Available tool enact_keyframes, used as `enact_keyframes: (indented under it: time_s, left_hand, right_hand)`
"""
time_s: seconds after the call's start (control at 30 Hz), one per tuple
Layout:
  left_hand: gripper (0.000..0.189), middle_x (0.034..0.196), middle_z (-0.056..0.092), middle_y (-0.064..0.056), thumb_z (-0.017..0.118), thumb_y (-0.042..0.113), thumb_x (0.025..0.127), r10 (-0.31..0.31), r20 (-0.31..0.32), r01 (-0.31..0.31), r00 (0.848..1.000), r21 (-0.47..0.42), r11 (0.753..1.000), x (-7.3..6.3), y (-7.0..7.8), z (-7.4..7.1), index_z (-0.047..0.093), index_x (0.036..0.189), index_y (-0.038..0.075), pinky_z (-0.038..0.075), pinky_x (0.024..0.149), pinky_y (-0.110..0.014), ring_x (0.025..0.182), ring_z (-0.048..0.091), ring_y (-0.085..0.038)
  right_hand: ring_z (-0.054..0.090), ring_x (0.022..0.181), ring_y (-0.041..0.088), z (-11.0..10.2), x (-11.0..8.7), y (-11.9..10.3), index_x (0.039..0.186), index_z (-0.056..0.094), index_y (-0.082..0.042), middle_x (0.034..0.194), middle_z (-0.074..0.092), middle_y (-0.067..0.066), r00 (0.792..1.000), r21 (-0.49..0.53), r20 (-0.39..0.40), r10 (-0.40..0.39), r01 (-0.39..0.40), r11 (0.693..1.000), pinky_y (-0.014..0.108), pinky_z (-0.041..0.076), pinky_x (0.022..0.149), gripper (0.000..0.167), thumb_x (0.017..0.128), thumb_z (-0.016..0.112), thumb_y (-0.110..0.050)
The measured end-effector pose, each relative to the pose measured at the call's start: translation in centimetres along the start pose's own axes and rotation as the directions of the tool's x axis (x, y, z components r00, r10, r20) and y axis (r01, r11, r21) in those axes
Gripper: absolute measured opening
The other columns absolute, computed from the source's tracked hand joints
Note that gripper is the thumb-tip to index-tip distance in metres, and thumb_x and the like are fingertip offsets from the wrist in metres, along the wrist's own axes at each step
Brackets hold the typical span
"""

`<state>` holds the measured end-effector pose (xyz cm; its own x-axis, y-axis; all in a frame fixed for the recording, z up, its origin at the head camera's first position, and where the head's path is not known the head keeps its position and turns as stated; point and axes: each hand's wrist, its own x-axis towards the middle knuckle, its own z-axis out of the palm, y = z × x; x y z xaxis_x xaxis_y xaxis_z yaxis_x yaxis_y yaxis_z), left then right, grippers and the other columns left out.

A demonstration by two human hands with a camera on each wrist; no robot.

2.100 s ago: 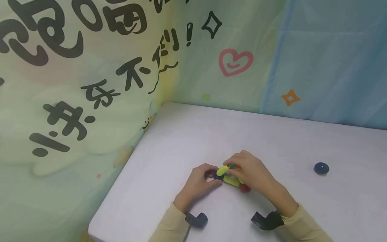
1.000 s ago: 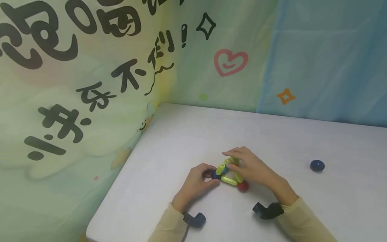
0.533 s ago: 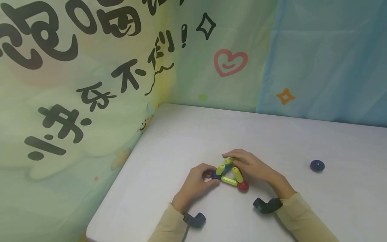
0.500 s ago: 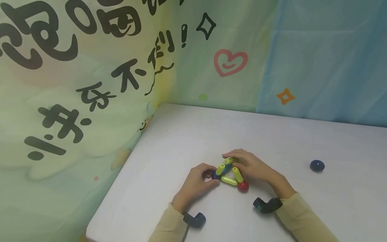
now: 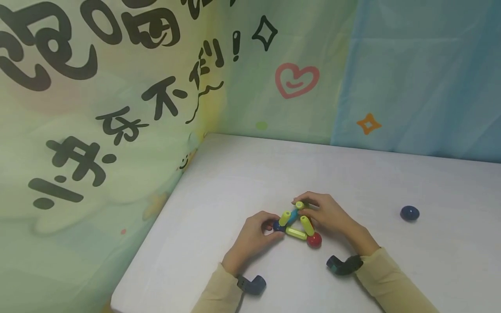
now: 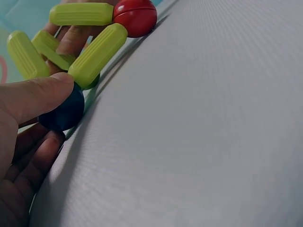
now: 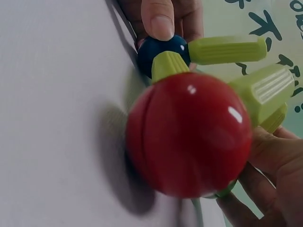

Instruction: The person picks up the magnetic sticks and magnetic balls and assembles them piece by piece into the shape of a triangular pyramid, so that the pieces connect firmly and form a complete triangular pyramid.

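Observation:
A small frame of magnetic rods and balls stands on the white table. My left hand point(image 5: 254, 234) grips its dark blue ball point(image 6: 66, 111), thumb on top. A yellow-green rod point(image 5: 296, 234) joins this ball to a red ball point(image 7: 189, 135); another yellow-green rod point(image 5: 285, 218) rises from the blue ball, and a third rod point(image 5: 307, 225) from the red one. At the far corner, my right hand point(image 5: 328, 213) pinches an upright yellow-green rod point(image 5: 299, 205) between thumb and fingers. A light blue rod point(image 5: 292, 216) runs toward that corner, where a green ball point(image 7: 225, 189) is mostly hidden.
A loose dark blue ball point(image 5: 409, 213) lies on the table point(image 5: 235, 174) to the right. Printed cloth walls point(image 5: 117, 174) stand along the table's left and back edges. Both wrists wear dark camera mounts.
My right hand has moved off the rod on the red ball to the far rod, which now stands more upright. My left hand has stayed on the blue ball.

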<state>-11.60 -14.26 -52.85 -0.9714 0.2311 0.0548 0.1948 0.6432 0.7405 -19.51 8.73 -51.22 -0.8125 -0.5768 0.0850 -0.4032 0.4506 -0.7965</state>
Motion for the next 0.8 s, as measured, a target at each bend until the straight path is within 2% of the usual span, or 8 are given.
enact_keyframes:
  time_s: [0.13, 0.23, 0.33, 0.43, 0.53, 0.67, 0.8]
  left_hand:
    - [0.042, 0.107, 0.066, 0.002, 0.075, 0.031, 0.081, 0.016, -0.006, -0.016, 1.0, -0.001, 1.0, -0.1, -0.2, -0.1, 0.063, 0.117, 0.013, 0.05, 0.08, -0.017, 0.088, 0.059, -0.002]
    - [0.042, 0.106, 0.065, 0.002, 0.073, 0.032, 0.083, 0.035, -0.009, -0.035, 0.999, -0.024, 0.999, -0.1, -0.4, 0.0, 0.062, 0.119, 0.014, 0.05, 0.081, -0.017, 0.089, 0.059, -0.003]
    - [0.04, 0.107, 0.065, 0.002, 0.07, 0.032, 0.086, 0.055, -0.019, -0.056, 0.998, -0.057, 0.997, -0.1, -0.5, 0.0, 0.062, 0.121, 0.015, 0.051, 0.081, -0.017, 0.091, 0.061, -0.004]
    - [0.034, 0.106, 0.066, 0.002, 0.067, 0.031, 0.088, 0.074, -0.034, -0.076, 0.997, -0.076, 0.994, -0.2, -0.5, -0.1, 0.064, 0.119, 0.016, 0.051, 0.083, -0.017, 0.093, 0.063, -0.005]
    - [0.029, 0.105, 0.067, 0.004, 0.066, 0.031, 0.088, 0.087, -0.051, -0.091, 0.995, -0.078, 0.993, -0.2, -0.5, -0.1, 0.066, 0.114, 0.016, 0.052, 0.083, -0.017, 0.095, 0.064, -0.005]
    - [0.028, 0.104, 0.068, 0.004, 0.066, 0.033, 0.088, 0.083, -0.058, -0.088, 0.995, -0.087, 0.992, -0.1, -0.5, 0.2, 0.067, 0.11, 0.017, 0.051, 0.084, -0.017, 0.095, 0.064, -0.005]
    - [0.027, 0.103, 0.068, 0.005, 0.066, 0.033, 0.087, 0.07, -0.068, -0.076, 0.995, -0.086, 0.993, -0.1, -0.5, 0.5, 0.068, 0.109, 0.017, 0.051, 0.083, -0.016, 0.094, 0.064, -0.004]
  right_hand:
    - [0.049, 0.129, 0.032, -0.7, -0.3, 0.4, 0.122, 0.058, -0.017, 0.127, 0.061, 0.005, 0.999, 0.069, 0.045, 0.008, -0.011, 0.998, 0.051, 0.039, 0.104, 0.036, 0.087, 0.068, -0.018]
    - [0.048, 0.127, 0.033, -2.0, -1.2, 0.0, 0.13, 0.051, -0.013, 0.131, 0.057, 0.008, 0.996, 0.055, 0.053, 0.066, -0.068, 0.996, 0.052, 0.041, 0.103, 0.044, 0.09, 0.065, -0.026]
    - [0.058, 0.108, 0.026, -3.5, -2.2, -1.1, 0.123, 0.055, -0.01, 0.113, 0.063, 0.007, 0.988, -0.049, 0.069, 0.137, -0.134, 0.99, 0.044, 0.051, 0.092, 0.043, 0.088, 0.067, -0.032]
    - [0.059, 0.089, 0.012, -4.3, -3.1, -2.4, 0.107, 0.063, -0.013, 0.095, 0.065, -0.003, 0.974, -0.155, 0.161, 0.161, -0.136, 0.979, 0.028, 0.053, 0.076, 0.034, 0.084, 0.071, -0.036]
    - [0.06, 0.083, 0.007, -4.0, -3.3, -3.7, 0.102, 0.067, -0.016, 0.09, 0.067, -0.009, 0.947, -0.185, 0.267, 0.178, -0.131, 0.974, 0.024, 0.051, 0.071, 0.03, 0.079, 0.075, -0.035]
    - [0.061, 0.079, 0.006, -3.2, -3.1, -4.8, 0.098, 0.07, -0.017, 0.086, 0.069, -0.01, 0.938, -0.231, 0.265, 0.224, -0.164, 0.959, 0.026, 0.052, 0.07, 0.025, 0.077, 0.077, -0.029]
    - [0.061, 0.075, 0.004, -2.9, -3.2, -4.9, 0.093, 0.07, -0.016, 0.082, 0.069, -0.01, 0.953, -0.245, 0.238, 0.187, -0.127, 0.961, 0.024, 0.051, 0.067, 0.02, 0.079, 0.076, -0.028]
